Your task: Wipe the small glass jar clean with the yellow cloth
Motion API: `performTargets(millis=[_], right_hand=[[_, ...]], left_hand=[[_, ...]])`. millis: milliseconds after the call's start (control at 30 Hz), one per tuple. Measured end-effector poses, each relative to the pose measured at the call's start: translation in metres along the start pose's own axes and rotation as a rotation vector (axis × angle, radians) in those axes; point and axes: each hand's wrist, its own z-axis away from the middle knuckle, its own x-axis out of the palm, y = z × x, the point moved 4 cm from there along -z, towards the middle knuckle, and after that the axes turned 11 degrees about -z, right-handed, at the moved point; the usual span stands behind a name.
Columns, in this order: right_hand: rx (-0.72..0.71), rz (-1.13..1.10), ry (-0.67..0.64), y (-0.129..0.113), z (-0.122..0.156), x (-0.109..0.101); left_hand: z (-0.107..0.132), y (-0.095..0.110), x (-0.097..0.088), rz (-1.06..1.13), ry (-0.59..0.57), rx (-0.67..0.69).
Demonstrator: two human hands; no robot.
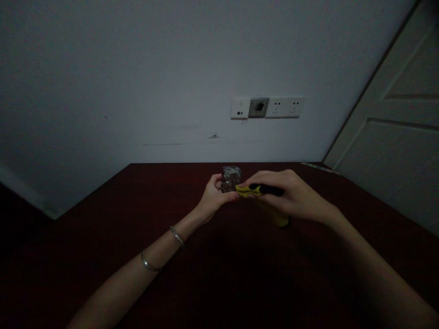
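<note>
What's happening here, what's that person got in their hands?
A person is working with both hands above a dark red tabletop. The left hand holds a small, clear, shiny thing. The right hand grips a yellow and black thing, with its yellow end right by the clear one. It's too dark to tell exactly what either is, or whether they touch. Behind them is a wall with sockets.

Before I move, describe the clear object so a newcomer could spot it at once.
Find the dark red table against the pale wall. Over its far part, the left grip holds the clear object. Its glinting, see-through surface sets it apart from the yellow-and-black item in the right grip.
</note>
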Motion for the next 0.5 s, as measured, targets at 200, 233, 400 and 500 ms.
performTargets(millis=[200,233,400,500], right_hand=[[0.035,0.06,0.126,0.0045,0.0029,-0.0073],[0.024,0.061,0.142,0.005,0.0031,-0.0075],[-0.023,0.094,0.104,0.0041,0.0024,-0.0039],[-0.03,0.102,0.064,0.0008,0.0013,-0.0039]], left_hand=[[0.0009,-0.0001,0.0027,-0.002,-0.034,-0.029],[0.0013,0.0005,0.0034,-0.007,-0.037,-0.029],[0.0021,0.003,0.0052,-0.02,-0.031,-0.004],[0.0008,0.0024,0.0053,-0.045,-0.017,0.006]])
